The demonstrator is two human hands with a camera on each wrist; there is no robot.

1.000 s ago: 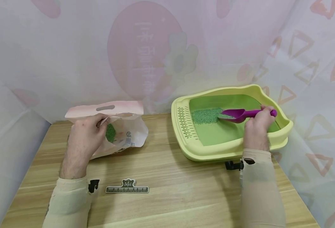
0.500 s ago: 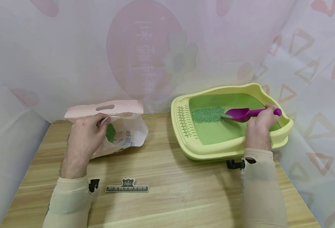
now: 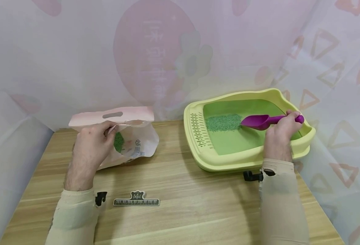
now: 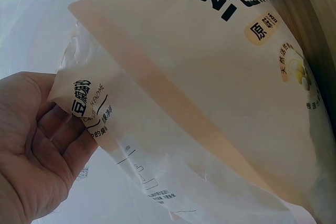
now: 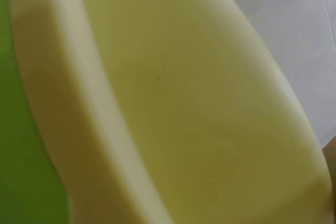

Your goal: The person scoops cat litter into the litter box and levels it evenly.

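Note:
My left hand (image 3: 94, 146) pinches the opened edge of a pale pink and white litter bag (image 3: 144, 141). Green granules (image 3: 118, 142) show through the bag's mouth. In the left wrist view, the fingers curl against the printed side of the bag (image 4: 210, 87). On the right, my right hand (image 3: 280, 134) grips the handle of a purple scoop (image 3: 256, 121) inside a yellow-green litter box (image 3: 229, 166). The scoop's tip meets the right edge of a patch of green litter (image 3: 224, 123). Only the box's wall (image 5: 184, 93) fills the right wrist view; the hand is hidden there.
A keyboard-patterned clip (image 3: 137, 199) lies on the wooden table (image 3: 180, 200) between the forearms. Patterned sheeting (image 3: 84, 61) rises behind and beside the table. A slotted ledge (image 3: 199, 131) forms the litter box's left side.
My right hand has drawn the purple scoop rightward and turned it, so granules seen in its bowl earlier no longer show. My left hand keeps its hold on the bag.

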